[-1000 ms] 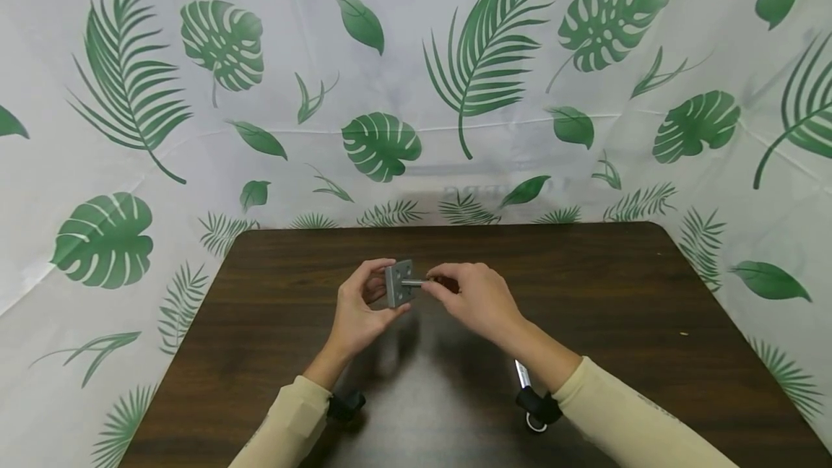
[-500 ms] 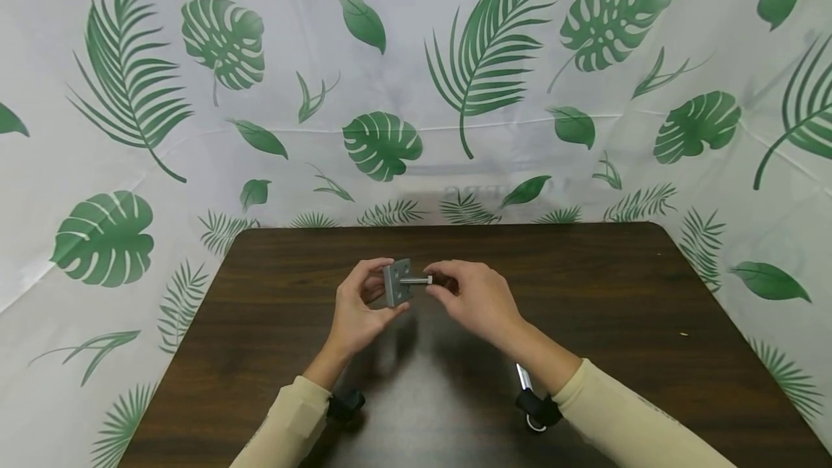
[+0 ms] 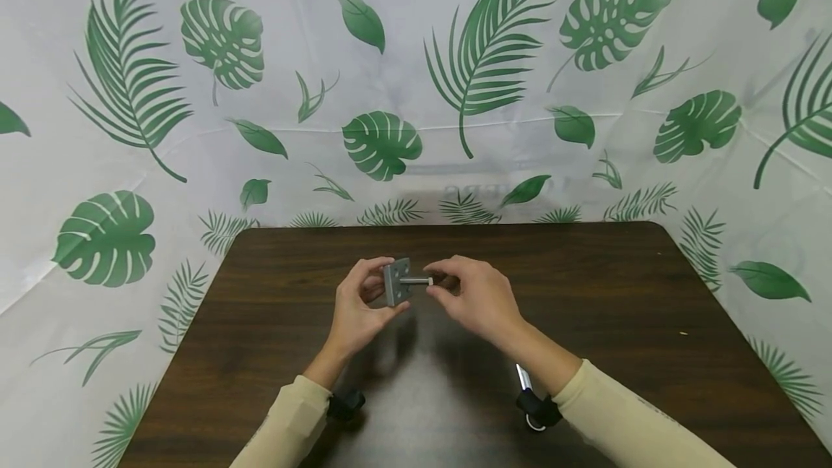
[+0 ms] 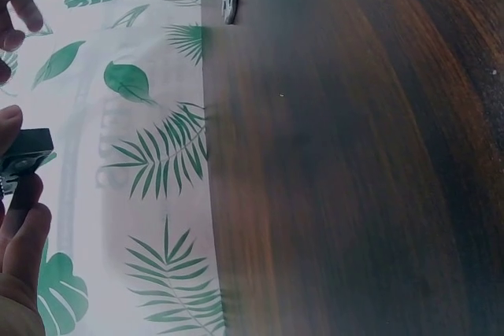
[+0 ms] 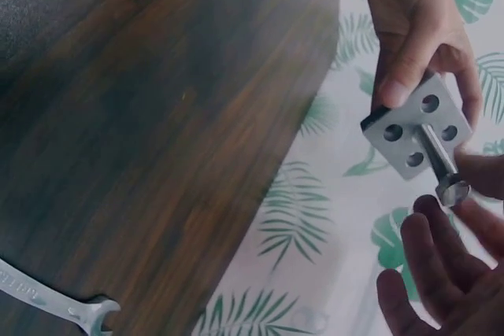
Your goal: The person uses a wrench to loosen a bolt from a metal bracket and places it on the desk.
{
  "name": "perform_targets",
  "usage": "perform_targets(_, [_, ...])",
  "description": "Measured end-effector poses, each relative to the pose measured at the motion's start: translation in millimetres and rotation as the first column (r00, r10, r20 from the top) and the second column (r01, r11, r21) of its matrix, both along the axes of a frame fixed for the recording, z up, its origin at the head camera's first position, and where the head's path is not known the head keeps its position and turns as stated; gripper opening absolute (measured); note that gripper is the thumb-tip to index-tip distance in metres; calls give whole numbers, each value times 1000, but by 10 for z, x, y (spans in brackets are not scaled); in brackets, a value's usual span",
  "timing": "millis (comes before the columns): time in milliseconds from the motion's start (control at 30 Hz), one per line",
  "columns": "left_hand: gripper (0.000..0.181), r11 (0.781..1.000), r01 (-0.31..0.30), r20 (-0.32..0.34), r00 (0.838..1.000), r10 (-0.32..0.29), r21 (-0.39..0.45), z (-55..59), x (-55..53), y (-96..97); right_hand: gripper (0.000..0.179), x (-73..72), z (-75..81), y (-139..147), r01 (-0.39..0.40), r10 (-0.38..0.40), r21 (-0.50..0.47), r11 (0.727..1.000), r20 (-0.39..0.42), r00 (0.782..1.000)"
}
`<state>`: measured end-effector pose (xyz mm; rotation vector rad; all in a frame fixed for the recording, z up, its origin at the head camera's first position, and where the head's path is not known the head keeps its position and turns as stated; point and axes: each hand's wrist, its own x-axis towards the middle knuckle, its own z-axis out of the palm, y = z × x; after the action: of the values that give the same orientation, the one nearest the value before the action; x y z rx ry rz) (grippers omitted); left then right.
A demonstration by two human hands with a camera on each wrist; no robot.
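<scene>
A square grey metal plate (image 3: 398, 282) with several holes is held up over the table, gripped at its edges by the left hand (image 3: 361, 307). A silver bolt (image 5: 438, 156) sticks out of the plate's middle, its head away from the plate. At the bolt's head are the thumb and forefinger of the right hand (image 3: 477, 297), one on either side; the right wrist view shows them close about it, the other fingers spread loosely. In the left wrist view only a dark edge of the plate (image 4: 28, 151) shows between the left thumb and fingers.
An open-end wrench (image 5: 59, 300) lies on the dark wooden table (image 3: 604, 295), partly hidden under the right wrist in the head view. A leaf-printed white cloth (image 3: 416, 78) hangs behind the table. A small light speck (image 3: 683, 334) lies on the right.
The right fingertips, which covered the bolt's head a second ago, have shifted slightly so that the head shows between them. The left hand and the plate have hardly moved.
</scene>
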<state>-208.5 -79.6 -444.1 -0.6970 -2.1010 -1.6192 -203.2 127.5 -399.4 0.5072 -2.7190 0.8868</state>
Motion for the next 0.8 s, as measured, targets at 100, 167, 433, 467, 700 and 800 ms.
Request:
perform_targets(100, [67,1000,-2,-9,1000,2,-3,5,-1,8,27,0,0,-6,40,-40,-3,999,25,999])
perform_targets(167, [67,1000,1,-11,1000,-1,-3,11,-1,14,26,-1,3,-10,43,-43,-1,999,52,998])
perform_targets(433, [67,1000,9,0,1000,-9,4,5,1,21,22,21,11,6,-9,11,26,1000,-61,998])
perform_targets(467, [67,1000,7,-3,1000,-7,3,5,0,21,22,23,15,7,2,-2,11,1000,-43,999])
perform_targets(700, [69,1000,2,-30,1000,-2,1,-95,-56,11,15,3,7,17,5,-5,-3,1000,26,1000])
perform_targets(800, [68,1000,-2,-38,999,2,-2,-92,-56,10,22,3,1,23,-23,24,2,1000,-48,999])
